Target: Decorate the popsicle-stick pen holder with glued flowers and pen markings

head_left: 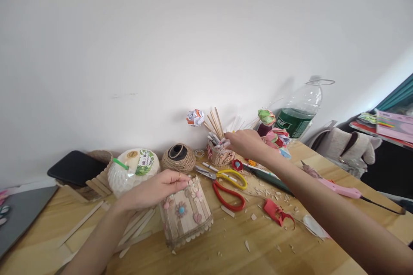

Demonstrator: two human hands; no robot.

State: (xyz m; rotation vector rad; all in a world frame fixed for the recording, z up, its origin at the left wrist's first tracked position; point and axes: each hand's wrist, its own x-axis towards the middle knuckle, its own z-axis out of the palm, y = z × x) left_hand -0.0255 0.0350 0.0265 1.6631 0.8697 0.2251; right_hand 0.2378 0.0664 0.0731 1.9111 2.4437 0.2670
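- Flower-decorated box of wooden craft sticks (187, 217) stands on the wooden counter (226, 253), near front centre.
- Your left hand (155, 189) rests curled over its top rim.
- Your right hand (247, 142) pinches white sticks in the small stick-built holder (219, 154); red-handled scissors (226, 193) lie between.

Bright, even daylight; wide-angle view with bent edges.

The white wall (161, 43) is nearly washed out. Soft shadows fall leftward behind the bottle (298, 114) and sticks (215, 123), suggesting light from the right. The table (226, 253) edge curves, the forearms stretch near the corners, and the right edge looks slightly soft.
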